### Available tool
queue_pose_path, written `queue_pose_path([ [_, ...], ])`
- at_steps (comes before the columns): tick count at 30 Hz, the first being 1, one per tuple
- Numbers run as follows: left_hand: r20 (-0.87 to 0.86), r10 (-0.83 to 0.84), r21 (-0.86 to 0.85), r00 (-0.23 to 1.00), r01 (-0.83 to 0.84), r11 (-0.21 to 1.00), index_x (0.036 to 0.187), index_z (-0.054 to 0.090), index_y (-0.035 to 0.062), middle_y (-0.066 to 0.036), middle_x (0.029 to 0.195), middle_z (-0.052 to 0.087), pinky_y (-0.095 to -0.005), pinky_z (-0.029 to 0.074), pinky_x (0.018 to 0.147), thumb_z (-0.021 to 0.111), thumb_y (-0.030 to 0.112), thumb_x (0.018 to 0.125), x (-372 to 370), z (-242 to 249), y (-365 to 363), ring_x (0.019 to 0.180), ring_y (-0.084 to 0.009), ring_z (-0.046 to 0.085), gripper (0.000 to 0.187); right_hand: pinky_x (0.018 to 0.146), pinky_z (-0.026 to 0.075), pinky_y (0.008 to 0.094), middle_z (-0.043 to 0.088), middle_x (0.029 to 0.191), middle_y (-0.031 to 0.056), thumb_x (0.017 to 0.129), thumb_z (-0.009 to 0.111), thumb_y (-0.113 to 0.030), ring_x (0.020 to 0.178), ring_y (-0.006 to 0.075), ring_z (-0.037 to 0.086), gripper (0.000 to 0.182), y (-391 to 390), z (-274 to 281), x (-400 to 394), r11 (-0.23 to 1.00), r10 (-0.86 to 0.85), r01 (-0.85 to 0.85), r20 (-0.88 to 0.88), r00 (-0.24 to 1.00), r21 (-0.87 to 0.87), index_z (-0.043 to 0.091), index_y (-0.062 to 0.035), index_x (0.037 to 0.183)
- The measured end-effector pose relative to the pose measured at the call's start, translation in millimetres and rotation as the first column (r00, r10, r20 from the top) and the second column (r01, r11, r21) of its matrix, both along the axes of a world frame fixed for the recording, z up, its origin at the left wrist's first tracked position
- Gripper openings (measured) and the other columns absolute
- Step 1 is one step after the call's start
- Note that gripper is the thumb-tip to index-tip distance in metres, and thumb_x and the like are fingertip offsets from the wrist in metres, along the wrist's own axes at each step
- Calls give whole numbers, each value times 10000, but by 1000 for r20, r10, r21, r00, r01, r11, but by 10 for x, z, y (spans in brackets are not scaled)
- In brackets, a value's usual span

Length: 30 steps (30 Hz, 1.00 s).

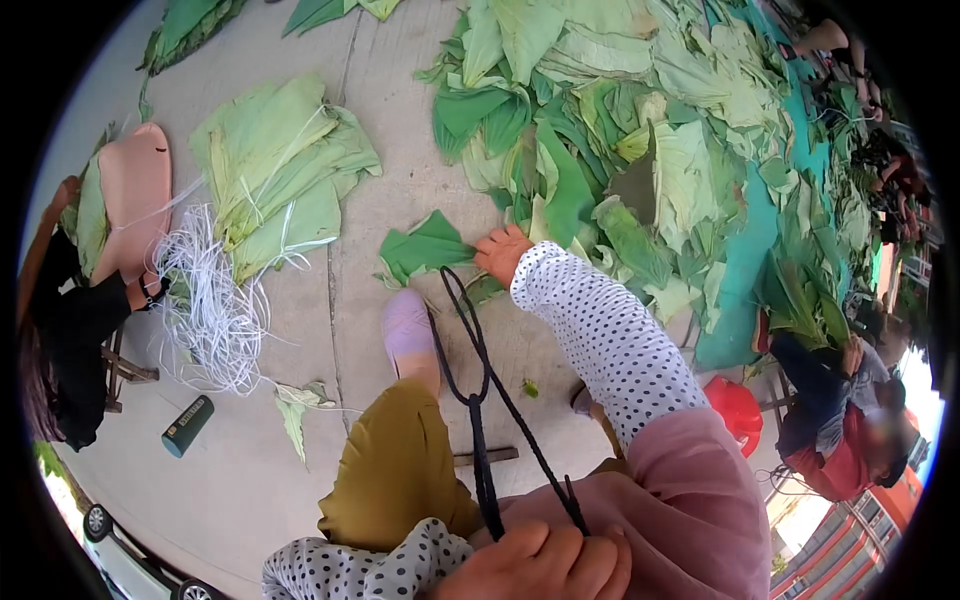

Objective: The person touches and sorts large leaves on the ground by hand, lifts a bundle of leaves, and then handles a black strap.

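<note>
My right hand [502, 253], in a white dotted sleeve, reaches down at the near edge of the leaf pile. Its bent fingers pinch the edge of a dark green leaf [425, 247] on the ground; the fingertips are partly hidden. Close to my body, my left hand [545, 563] is closed in a fist, knuckles up. A looped black cord [478, 420] runs into the fist. Large, broad green leaves [565, 185] lie heaped and overlapping just beyond my right hand.
A tied leaf bundle [280, 170] and tangled white string [212, 310] lie left. Near them are a dark green cylinder [188, 426] and a seated person [80, 330]. A green sheet [735, 300] lies under the pile. Another person [835, 420] sits right, near a red object [735, 410].
</note>
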State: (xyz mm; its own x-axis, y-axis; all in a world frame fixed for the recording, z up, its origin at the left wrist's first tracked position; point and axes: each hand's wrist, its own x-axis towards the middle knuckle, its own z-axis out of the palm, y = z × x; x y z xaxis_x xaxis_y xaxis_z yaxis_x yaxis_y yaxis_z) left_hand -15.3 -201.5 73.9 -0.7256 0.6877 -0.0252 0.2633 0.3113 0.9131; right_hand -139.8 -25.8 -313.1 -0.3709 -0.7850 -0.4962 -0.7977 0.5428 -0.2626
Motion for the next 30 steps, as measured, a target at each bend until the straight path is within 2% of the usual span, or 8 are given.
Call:
queue_pose_path([
  [4,-15,-29,7,999,29,1000,979,551,-38,-118,837,528,-339,400,621,523,208,728,80,3,21,711,-210,513,352,910,359,394,598,908,29,720,594,-202,947,215,575,215,848,88,263,983,-103,120,-122,987,138,635,-157,926],
  [8,-23,-45,9,999,46,999,987,551,-44,-124,842,530,-344,401,623,522,210,728,99,25,51,713,-214,513,363,916,349,434,620,979,45,769,617,-237,1012,216,576,244,1660,-39,305,797,-25,-108,211,977,595,645,-165,1001],
  [10,-24,-55,6,998,55,998,991,550,-46,-127,845,531,-347,402,624,521,211,728,63,36,57,714,-217,513,368,900,381,434,614,1014,75,811,616,-269,1008,248,579,290,1113,677,7,759,-87,-127,292,952,638,630,-127,1064],
  [12,-24,-57,-4,998,57,998,995,550,-49,-130,847,532,-349,403,624,521,212,728,2,41,70,715,-219,512,374,897,409,426,600,1050,118,823,625,-306,1022,300,569,367,1028,632,-263,928,-370,356,379,848,110,598,-85,1114],
  [16,-2,-56,-30,998,56,998,1003,549,-54,-136,852,533,-354,404,626,519,213,728,-217,9,78,717,-223,512,384,1008,371,386,479,1283,194,803,641,-365,1197,332,467,597,470,386,-1021,675,-676,715,236,698,-182,452,-92,1299],
  [19,26,-42,-53,999,43,998,1009,549,-58,-140,856,535,-357,405,627,518,215,728,-423,-50,49,719,-226,512,393,1082,288,428,307,1448,156,772,668,-422,1311,391,302,782,60,49,-1459,583,-783,786,112,611,-207,329,-108,1403],
  [24,61,-42,-80,997,47,996,1019,548,-65,-148,863,537,-363,406,629,517,217,728,-703,-138,4,722,-232,512,406,1134,164,453,86,1534,107,787,655,-459,1405,372,5,879,-565,121,-1575,495,-862,850,-23,507,180,137,-269,1472],
  [30,53,-59,-66,997,62,996,1031,547,-73,-156,870,540,-371,408,632,515,220,728,-683,-134,-10,725,-239,512,422,967,396,413,466,1256,113,752,613,-53,1150,308,451,309,-208,-356,-1329,516,-834,776,-6,552,-364,627,-156,1044],
])
